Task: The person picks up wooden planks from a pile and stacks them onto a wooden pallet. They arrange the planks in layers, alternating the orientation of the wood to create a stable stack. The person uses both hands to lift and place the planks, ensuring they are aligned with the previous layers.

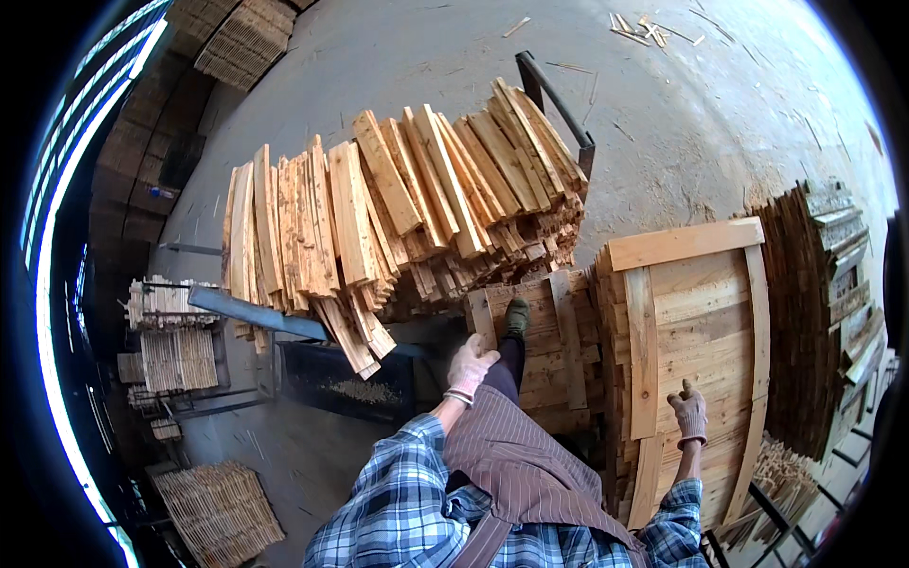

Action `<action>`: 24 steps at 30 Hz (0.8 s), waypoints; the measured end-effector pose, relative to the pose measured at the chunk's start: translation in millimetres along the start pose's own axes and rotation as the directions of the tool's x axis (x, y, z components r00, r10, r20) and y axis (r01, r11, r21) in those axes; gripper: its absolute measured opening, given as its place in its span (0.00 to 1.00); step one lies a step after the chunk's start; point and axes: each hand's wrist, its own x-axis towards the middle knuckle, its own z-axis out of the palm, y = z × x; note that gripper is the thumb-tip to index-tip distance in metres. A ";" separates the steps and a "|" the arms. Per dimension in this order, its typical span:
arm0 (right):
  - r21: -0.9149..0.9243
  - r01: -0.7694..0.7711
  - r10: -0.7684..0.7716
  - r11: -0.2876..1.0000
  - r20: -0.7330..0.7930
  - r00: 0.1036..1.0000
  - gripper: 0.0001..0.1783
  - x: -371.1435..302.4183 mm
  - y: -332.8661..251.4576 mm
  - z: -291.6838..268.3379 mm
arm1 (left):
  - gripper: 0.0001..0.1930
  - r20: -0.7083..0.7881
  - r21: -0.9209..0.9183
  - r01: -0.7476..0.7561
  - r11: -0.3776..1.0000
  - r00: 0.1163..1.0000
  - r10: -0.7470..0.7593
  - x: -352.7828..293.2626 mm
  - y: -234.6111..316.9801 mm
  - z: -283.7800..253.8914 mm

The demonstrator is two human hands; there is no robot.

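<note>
My left hand [471,367], in a pale glove, hovers by the brown striped apron [516,445], its fingers loosely bent and apart, with nothing seen in it. Over the wooden panel stack [699,308] on the right is my right hand [689,414], also gloved. Its fingers are slightly curled and apart, and it holds nothing visible; whether it touches the boards I cannot tell. The top panel has flat boards framed by narrower strips. Ahead of my left hand, a big pile of loose wooden slats [407,199] rests on a dark metal rack [260,312].
A lower wooden panel [540,355] lies between rack and panel stack, with my shoe [517,317] on it. Rough slats [814,303] are stacked at far right. Bundled slats [222,511] stand at lower left. A metal post [559,104] rises behind the pile; wood scraps [644,31] litter the floor.
</note>
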 end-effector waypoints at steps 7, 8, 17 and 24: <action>0.029 0.431 -0.423 0.902 0.261 0.868 0.37 62.8 -273.7 103.0 | 0.39 -0.458 -0.415 0.125 0.901 0.828 -0.325 26.3 -89.9 -113.4; -0.009 0.446 -0.417 0.895 0.337 0.844 0.37 66.2 -307.2 125.2 | 0.38 -0.462 -0.451 0.145 0.881 0.807 -0.369 33.2 -92.8 -129.9; 0.223 0.332 -0.396 0.916 0.621 0.676 0.39 89.4 -503.2 271.5 | 0.38 -0.594 -0.803 -0.439 0.404 0.526 -0.609 88.0 -107.4 -262.2; 0.268 0.309 -0.392 0.913 0.791 0.471 0.37 62.7 -566.9 309.9 | 0.45 -0.294 -0.765 -0.628 -0.142 0.537 -0.790 121.7 -150.8 -354.3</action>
